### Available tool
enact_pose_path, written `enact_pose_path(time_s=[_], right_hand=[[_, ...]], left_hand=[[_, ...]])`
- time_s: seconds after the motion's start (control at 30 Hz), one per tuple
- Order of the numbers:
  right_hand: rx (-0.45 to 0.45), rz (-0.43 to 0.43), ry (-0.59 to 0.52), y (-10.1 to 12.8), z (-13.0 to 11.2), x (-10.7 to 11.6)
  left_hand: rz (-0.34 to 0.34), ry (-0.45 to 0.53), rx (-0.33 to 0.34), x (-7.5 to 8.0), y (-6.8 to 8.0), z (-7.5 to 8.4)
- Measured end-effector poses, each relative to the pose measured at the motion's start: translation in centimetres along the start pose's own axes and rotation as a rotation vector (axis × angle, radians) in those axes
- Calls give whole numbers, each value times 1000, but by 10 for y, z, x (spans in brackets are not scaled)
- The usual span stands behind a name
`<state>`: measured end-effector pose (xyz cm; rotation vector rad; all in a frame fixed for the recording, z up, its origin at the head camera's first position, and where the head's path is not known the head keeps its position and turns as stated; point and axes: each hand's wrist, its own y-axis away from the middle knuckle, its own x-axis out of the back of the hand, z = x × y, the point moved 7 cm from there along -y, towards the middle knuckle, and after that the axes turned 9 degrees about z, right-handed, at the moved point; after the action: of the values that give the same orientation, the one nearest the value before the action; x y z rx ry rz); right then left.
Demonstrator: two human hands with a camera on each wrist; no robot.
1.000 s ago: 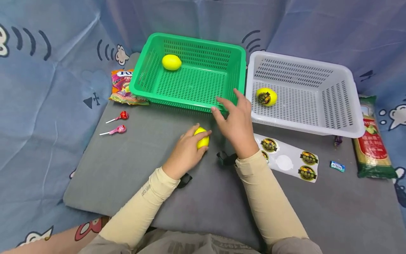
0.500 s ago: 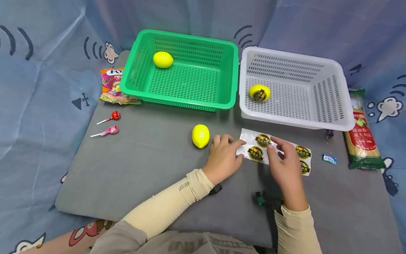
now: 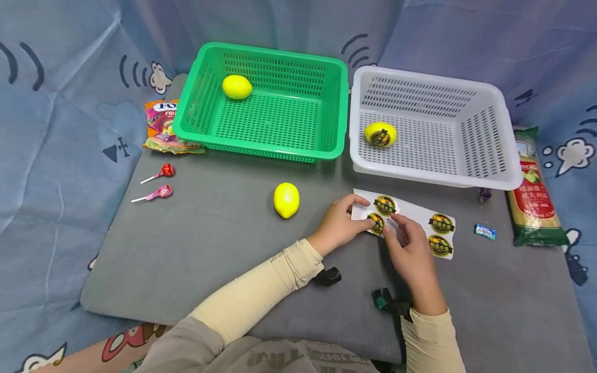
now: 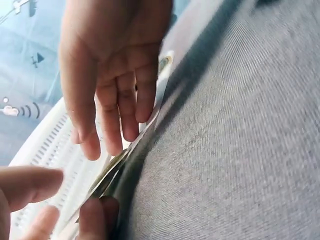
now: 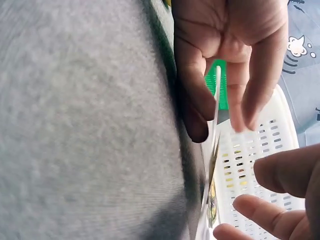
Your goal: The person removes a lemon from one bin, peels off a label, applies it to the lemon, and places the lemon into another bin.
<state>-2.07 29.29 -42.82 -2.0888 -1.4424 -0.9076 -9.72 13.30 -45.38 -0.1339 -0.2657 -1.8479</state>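
A white sheet of round black-and-gold fruit stickers (image 3: 420,216) lies on the grey surface, its left end slightly raised. My left hand (image 3: 339,224) grips that end, thumb on top near a lower sticker and fingers curled beneath, as the right wrist view shows. My right hand (image 3: 414,254) hovers at the sheet's middle, thumb and index fingertip by the same lower sticker (image 3: 375,224). Its fingers look straight and apart in the left wrist view; whether they touch the sticker I cannot tell. A plain yellow lemon (image 3: 286,200) rests left of my left hand.
Behind stand a green basket (image 3: 261,150) with a plain lemon (image 3: 237,87) and a white basket (image 3: 434,178) with a stickered lemon (image 3: 380,134). Two lollipops (image 3: 159,193) and a candy bag (image 3: 160,127) lie left; a small wrapped candy (image 3: 485,231) and a green-and-red packet (image 3: 536,202) lie right.
My left hand has let go of the lemon and moved right to grip the sticker sheet. My right hand has come down from beside the green basket to the sheet.
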Motion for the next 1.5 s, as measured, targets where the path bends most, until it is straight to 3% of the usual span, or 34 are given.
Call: enact_pose_path(time_s=[0.07,0.23,0.43,0.57,0.63,0.73,0.8,0.87,0.9,0.97,1.03,1.13,1.2,1.27,1.37,1.5], right_hand=[[2,0,0,1,1,0],[-9,22,-1,3,0,2],[-29,109,6,4,-4,9],[-63,129,-51,3,-3,10],[-104,157,-92,3,-1,12],[-167,225,-132,6,1,20],[-190,249,-147,7,3,24],[-200,253,-147,7,2,27],[-202,245,-150,7,1,28],[-204,222,-153,6,-3,26],[-201,186,-160,6,-11,21],[-176,100,-198,6,-29,7],[-161,28,-238,6,-44,-5],[-146,-44,-279,6,-60,-16],[-123,-128,-316,8,-85,-30],[-58,-178,-313,9,-107,-41]], left_hand=[[-15,25,29,-3,-1,-2],[-69,-4,-26,-10,-1,1],[-42,22,-91,-9,4,3],[-43,34,-125,-7,8,5],[-45,-51,-162,-3,14,9],[10,-317,-285,16,31,23],[111,-502,-390,38,43,36],[239,-614,-433,67,50,44],[292,-632,-426,82,51,45],[345,-640,-346,109,48,37],[311,-633,-213,130,43,22],[218,-576,-88,144,38,-1],[179,-512,-78,146,37,-10],[160,-406,-110,143,36,-12],[94,-114,-115,131,37,-10],[-59,305,-59,115,44,-2]])
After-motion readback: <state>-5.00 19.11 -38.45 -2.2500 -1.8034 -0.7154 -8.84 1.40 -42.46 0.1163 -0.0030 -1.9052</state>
